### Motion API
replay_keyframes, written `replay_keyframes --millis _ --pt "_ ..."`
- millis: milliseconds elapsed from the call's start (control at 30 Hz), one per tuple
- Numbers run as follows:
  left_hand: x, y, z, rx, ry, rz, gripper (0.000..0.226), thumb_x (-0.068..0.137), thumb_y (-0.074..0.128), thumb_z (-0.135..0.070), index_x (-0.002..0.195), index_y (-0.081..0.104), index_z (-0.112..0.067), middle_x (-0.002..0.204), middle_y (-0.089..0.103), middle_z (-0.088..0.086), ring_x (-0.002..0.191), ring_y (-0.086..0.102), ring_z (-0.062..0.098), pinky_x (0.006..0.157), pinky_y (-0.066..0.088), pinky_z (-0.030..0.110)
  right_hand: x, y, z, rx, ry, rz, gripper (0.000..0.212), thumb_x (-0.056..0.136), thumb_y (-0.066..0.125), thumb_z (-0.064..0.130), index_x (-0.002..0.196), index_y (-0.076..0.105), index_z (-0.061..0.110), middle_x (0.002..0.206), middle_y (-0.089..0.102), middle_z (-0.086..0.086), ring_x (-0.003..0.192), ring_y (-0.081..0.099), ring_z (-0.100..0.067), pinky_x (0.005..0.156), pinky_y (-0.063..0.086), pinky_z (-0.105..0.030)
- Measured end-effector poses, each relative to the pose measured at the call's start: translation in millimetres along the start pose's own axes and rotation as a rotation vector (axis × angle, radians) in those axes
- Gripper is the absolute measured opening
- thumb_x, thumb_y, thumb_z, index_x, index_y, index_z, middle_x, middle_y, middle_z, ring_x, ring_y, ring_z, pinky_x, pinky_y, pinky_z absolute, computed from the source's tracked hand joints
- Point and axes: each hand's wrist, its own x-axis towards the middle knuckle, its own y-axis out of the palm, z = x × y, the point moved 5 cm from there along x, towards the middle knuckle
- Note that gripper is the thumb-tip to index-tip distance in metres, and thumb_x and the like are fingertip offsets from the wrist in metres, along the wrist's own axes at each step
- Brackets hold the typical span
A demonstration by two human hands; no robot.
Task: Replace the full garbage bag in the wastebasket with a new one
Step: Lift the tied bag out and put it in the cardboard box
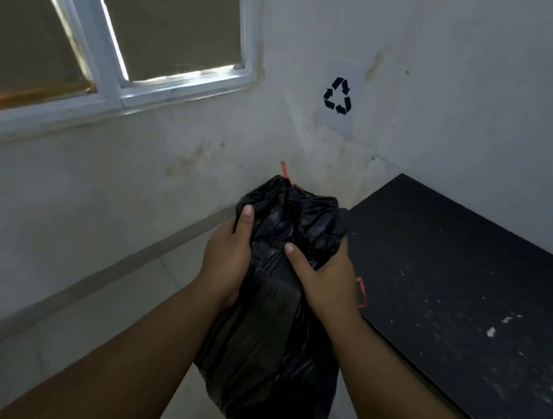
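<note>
You held the black garbage bag (269, 328) up close in front of you, left hand (225, 262) and right hand (325, 282) both clamped round its bunched neck, probably to keep it closed. Its red drawstring (285, 171) poked out beyond. A black tabletop (465, 280) lay to the right, with a recycling sign (338, 95) on the far wall. No wastebasket showed.

The garbage bag (273, 328) under the fingers (246, 221) is thin black plastic, crinkled, with a dull sheen. Its red drawstring (285, 171) above the fingers looks like flat plastic tape. Right of the fingers the surface (465, 280) is matt black, flecked white. Beyond them the wall (170, 171) is matt, stained paint; its recycling sign (339, 96) looks like paper.
</note>
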Motion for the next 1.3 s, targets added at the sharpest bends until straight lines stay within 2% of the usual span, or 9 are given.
replay_keyframes --millis 67,200,367,533,667,833,1000,1200,1300 --pt "33 -14 -9 0.014 0.009 0.036 0.064 0.097 0.043 -0.071 0.137 0.066 -0.026 0.124 0.073 -0.002 0.108 0.070 0.016 0.095 0.059 0.039 20 23 7 0.002 0.021 -0.033 0.083 0.083 0.077 0.052 0.152 0.035 0.030 0.131 0.047 0.021 0.120 0.045 0.003 0.099 0.036 -0.018" --pt "94 -38 -29 0.055 0.031 0.113 0.068 0.095 0.042 -0.073 0.138 0.065 -0.026 0.124 0.073 -0.002 0.107 0.071 0.016 0.089 0.060 0.034 60 66 20 0.029 0.050 -0.070 0.088 0.081 0.077 0.056 0.154 0.033 0.031 0.138 0.049 0.021 0.124 0.047 0.003 0.101 0.038 -0.017" --pt "160 -49 -57 0.048 0.087 0.177 0.064 0.099 0.040 -0.068 0.137 0.067 -0.023 0.124 0.073 -0.004 0.108 0.070 0.010 0.093 0.058 0.030 110 104 28 0.023 0.072 -0.141 0.084 0.083 0.076 0.053 0.152 0.036 0.026 0.130 0.048 0.023 0.119 0.046 0.006 0.085 0.031 0.003" --pt "230 -39 -74 0.054 0.090 0.217 0.060 0.101 0.038 -0.065 0.131 0.069 -0.023 0.116 0.074 -0.007 0.102 0.069 0.006 0.079 0.055 0.021 168 125 24 -0.003 0.084 -0.215 0.083 0.085 0.076 0.048 0.153 0.034 0.024 0.127 0.045 0.022 0.117 0.043 0.006 0.081 0.028 0.005" --pt "290 -23 -82 0.063 0.101 0.241 0.061 0.102 0.036 -0.065 0.135 0.067 -0.024 0.117 0.072 -0.009 0.099 0.067 0.001 0.072 0.054 0.015 223 137 10 0.010 0.077 -0.263 0.081 0.085 0.077 0.047 0.150 0.036 0.024 0.118 0.044 0.037 0.102 0.048 0.016 0.079 0.031 0.009" --pt "364 2 -97 0.057 0.108 0.291 0.062 0.103 0.036 -0.064 0.138 0.065 -0.022 0.125 0.072 -0.004 0.105 0.068 0.005 0.083 0.055 0.020 295 146 4 -0.004 0.056 -0.287 0.084 0.083 0.075 0.052 0.152 0.035 0.027 0.128 0.047 0.027 0.113 0.043 0.016 0.080 0.029 0.011" --pt "431 27 -114 0.073 0.120 0.369 0.064 0.103 0.035 -0.064 0.140 0.063 -0.022 0.127 0.071 -0.004 0.107 0.069 0.007 0.082 0.055 0.019 356 150 2 -0.047 0.058 -0.346 0.083 0.085 0.077 0.047 0.153 0.035 0.023 0.127 0.046 0.024 0.109 0.038 0.021 0.080 0.026 0.012" --pt "510 64 -122 0.082 0.103 0.513 0.065 0.103 0.033 -0.065 0.146 0.058 -0.023 0.136 0.067 -0.001 0.117 0.066 0.014 0.100 0.055 0.034 418 159 -11 -0.104 0.116 -0.460 0.086 0.084 0.076 0.052 0.154 0.034 0.026 0.130 0.045 0.022 0.116 0.040 0.012 0.081 0.025 0.013" --pt "546 78 -126 0.093 0.091 0.595 0.065 0.103 0.034 -0.065 0.146 0.058 -0.023 0.134 0.067 -0.003 0.116 0.066 0.011 0.098 0.054 0.030 444 165 -14 -0.125 0.148 -0.509 0.089 0.082 0.078 0.052 0.155 0.032 0.028 0.130 0.045 0.022 0.119 0.041 0.009 0.081 0.025 0.012"
